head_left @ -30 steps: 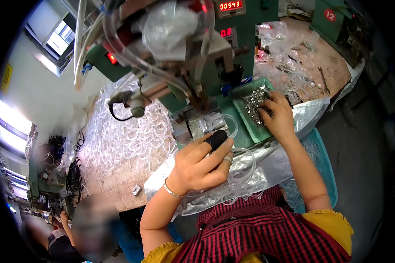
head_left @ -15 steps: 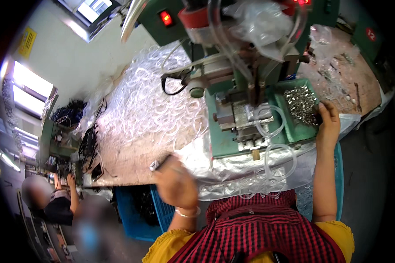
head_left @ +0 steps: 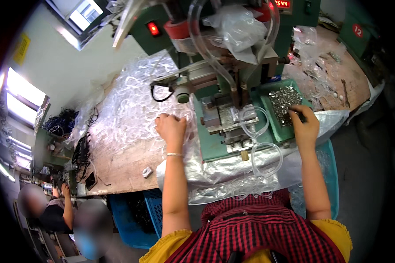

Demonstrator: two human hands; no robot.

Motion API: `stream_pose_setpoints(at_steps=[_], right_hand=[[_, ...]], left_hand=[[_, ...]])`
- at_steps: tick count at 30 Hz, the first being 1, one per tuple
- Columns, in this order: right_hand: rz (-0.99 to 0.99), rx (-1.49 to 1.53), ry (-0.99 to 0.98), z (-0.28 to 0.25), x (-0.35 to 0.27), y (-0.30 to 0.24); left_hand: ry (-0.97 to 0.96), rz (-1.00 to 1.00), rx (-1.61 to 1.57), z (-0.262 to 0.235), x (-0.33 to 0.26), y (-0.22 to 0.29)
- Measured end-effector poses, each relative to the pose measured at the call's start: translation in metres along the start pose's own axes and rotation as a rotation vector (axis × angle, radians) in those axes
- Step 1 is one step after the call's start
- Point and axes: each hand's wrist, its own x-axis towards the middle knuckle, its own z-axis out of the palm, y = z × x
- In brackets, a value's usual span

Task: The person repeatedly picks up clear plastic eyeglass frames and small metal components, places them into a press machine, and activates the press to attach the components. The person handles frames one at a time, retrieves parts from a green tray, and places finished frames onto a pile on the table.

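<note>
My left hand [head_left: 171,128] reaches into the near right edge of a heap of clear plastic tubing rings [head_left: 138,96], its fingers curled down; what they hold, if anything, is hidden. On the right, my right hand [head_left: 306,125] has thumb and fingertips bent together over small shiny metal pieces [head_left: 285,101] in a green tray [head_left: 278,127]; any piece between them is too small to make out. Between my hands stands a green bench press [head_left: 215,151] with a metal fixture [head_left: 232,117]. Linked clear rings [head_left: 267,158] hang from the fixture over its front edge.
A small whitish block [head_left: 147,172] lies on the bench's near left. Clear plastic sheeting [head_left: 206,193] covers the front edge. Blue crates [head_left: 129,232] stand below. Tubes and a plastic bag [head_left: 237,30] hang above the fixture. Another person [head_left: 57,212] works at far left.
My left hand has moved from the bench's front edge forward to the ring heap. My right hand has shifted from the tray's right rim in over the metal pieces. The view has moved slightly.
</note>
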Motion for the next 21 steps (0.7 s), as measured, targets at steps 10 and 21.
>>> stream_pose_setpoints(at_steps=[10,21], right_hand=[[0.226,0.274,-0.162,-0.076,-0.021,-0.011],[0.115,0.704,-0.443,0.04,0.03,-0.092]], left_hand=[[0.18,-0.213,-0.158,-0.026,0.015,-0.134],[0.184,-0.161,-0.592,-0.024,-0.043,-0.089]])
